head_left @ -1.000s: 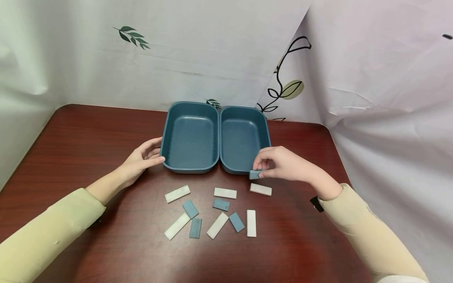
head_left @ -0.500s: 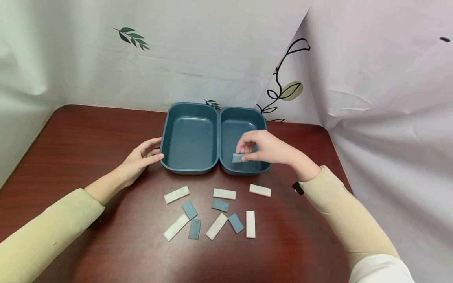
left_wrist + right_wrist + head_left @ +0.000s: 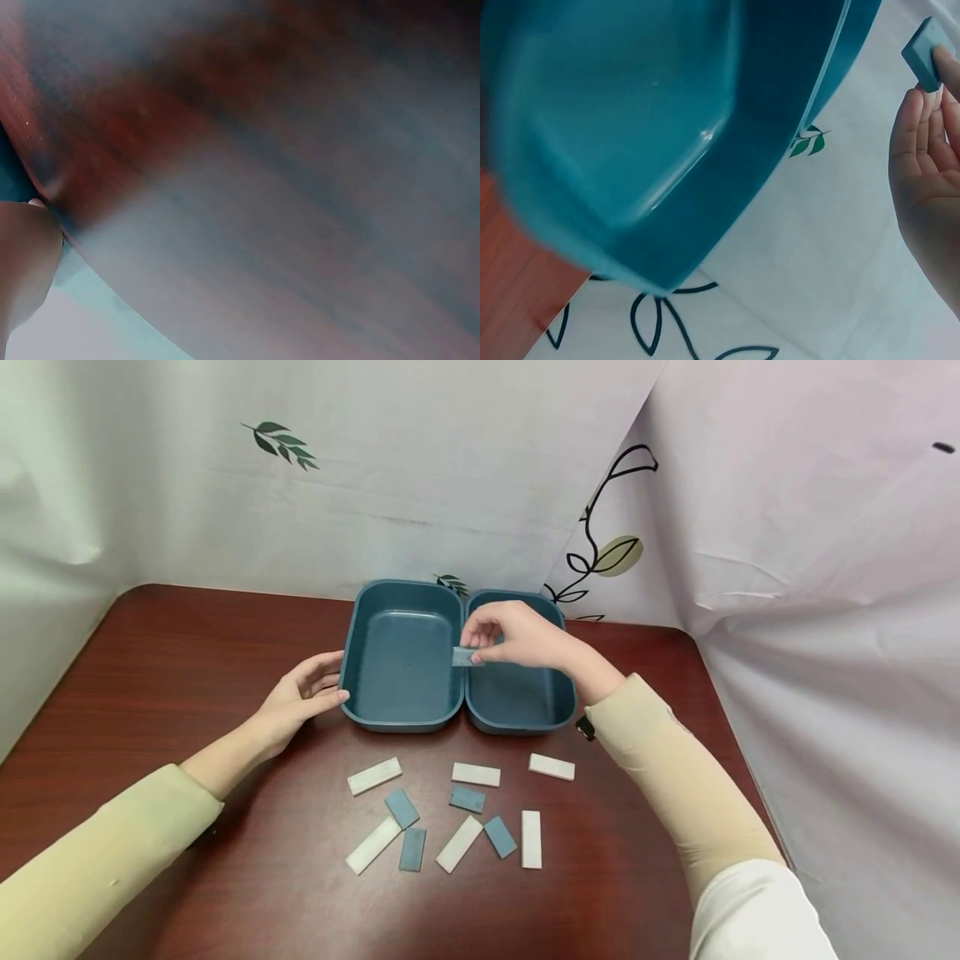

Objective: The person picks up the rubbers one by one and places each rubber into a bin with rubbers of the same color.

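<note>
Right hand (image 3: 513,631): thumb and fingers clamped on a blue block (image 3: 461,657).
Blue block: over the rims where left tray (image 3: 405,672) and right tray (image 3: 521,697) meet, left tray's 3 o'clock.
Left hand (image 3: 296,702): thumb and fingers apart, touching that tray at 8 o'clock.
Other blocks (image 3: 459,844): white and blue, at the trays' 6 o'clock.
Risk: a loosened pinch could drop it on the rims; a left-hand push could shift both trays.

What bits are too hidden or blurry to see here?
Head view: part of the right blue tray, behind the right hand.
Head view: right end of the held blue block, behind the fingers.
Left wrist view: most of the left hand, cut by left edge; table blurred.
</note>
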A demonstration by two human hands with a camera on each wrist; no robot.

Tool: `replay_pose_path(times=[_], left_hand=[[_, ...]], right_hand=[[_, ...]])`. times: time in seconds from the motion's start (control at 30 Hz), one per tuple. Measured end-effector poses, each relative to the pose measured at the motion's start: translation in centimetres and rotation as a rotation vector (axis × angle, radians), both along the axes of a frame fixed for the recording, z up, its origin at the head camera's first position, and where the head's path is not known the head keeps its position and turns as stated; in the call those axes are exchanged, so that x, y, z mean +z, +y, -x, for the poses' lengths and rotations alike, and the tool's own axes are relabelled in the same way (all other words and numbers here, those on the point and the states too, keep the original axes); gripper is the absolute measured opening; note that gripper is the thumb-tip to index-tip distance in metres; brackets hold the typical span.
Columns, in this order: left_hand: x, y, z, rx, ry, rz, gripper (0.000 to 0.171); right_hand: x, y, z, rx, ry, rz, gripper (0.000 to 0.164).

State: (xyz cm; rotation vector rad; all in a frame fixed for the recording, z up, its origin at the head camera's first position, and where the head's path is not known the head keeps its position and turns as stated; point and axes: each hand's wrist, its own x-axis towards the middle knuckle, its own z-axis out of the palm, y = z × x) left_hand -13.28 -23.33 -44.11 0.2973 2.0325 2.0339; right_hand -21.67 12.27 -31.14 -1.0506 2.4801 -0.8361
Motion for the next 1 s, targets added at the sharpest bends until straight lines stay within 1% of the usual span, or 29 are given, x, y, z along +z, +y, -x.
replay_pose_path(times=[0.23,0.47,0.63,0.77,1.0], left_hand=[[-0.2,0.2,-0.1,-0.003,-0.032,-0.025,0.061],[-0.6,0.2,0.0,-0.010,-0.035,-0.064,0.059],[-0.7,0.3,0.0,-0.012,-0.029,-0.087,0.058],[-0.7,0.2,0.0,-0.009,-0.028,-0.087,0.057],[-0.6,0.1,0.1,-0.008,-0.031,-0.094,0.056]], right_hand=[[-0.3,-2.3,2.1,-0.009,-0.014,0.024,0.015],[-0.9,-4.4,3.9,-0.046,-0.019,0.026,0.017],[-1.8,-5.7,5.0,-0.067,-0.009,0.039,0.016],[-2.7,-6.7,5.6,-0.082,-0.013,0.058,0.016],[-4.1,-7.7,6.5,-0.123,-0.018,0.042,0.016]])
